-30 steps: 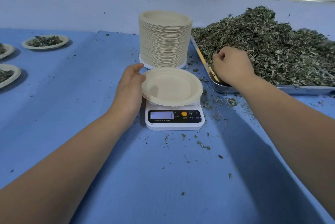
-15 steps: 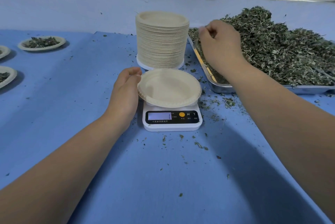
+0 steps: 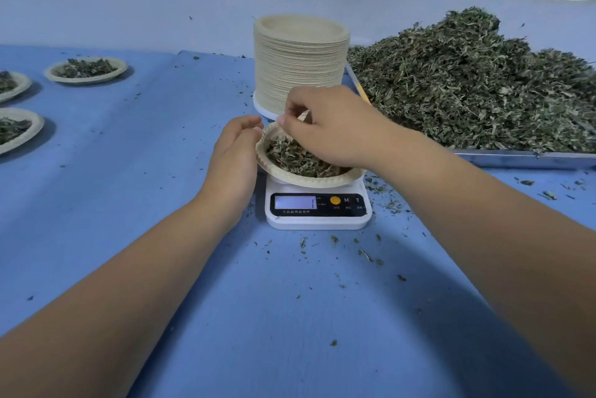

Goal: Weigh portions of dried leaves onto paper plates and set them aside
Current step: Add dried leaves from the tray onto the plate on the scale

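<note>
Paper plate (image 3: 309, 183) sits on the scale (image 3: 317, 207), holding dried leaves (image 3: 296, 157). Right hand (image 3: 335, 126) hovers over the plate, fingers (image 3: 292, 120) loosely pinched above the leaves. Left hand (image 3: 235, 155) cups the plate's left rim, fingers curled, touching it.

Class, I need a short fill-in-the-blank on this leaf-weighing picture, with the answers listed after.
1. The plate being filled sits on a ____.
2. The left hand steadies the plate's ____.
3. The stack of empty plates stands ____ the scale.
4. The right hand is above the ____ on the plate.

Answers: scale; rim; behind; leaves
</note>
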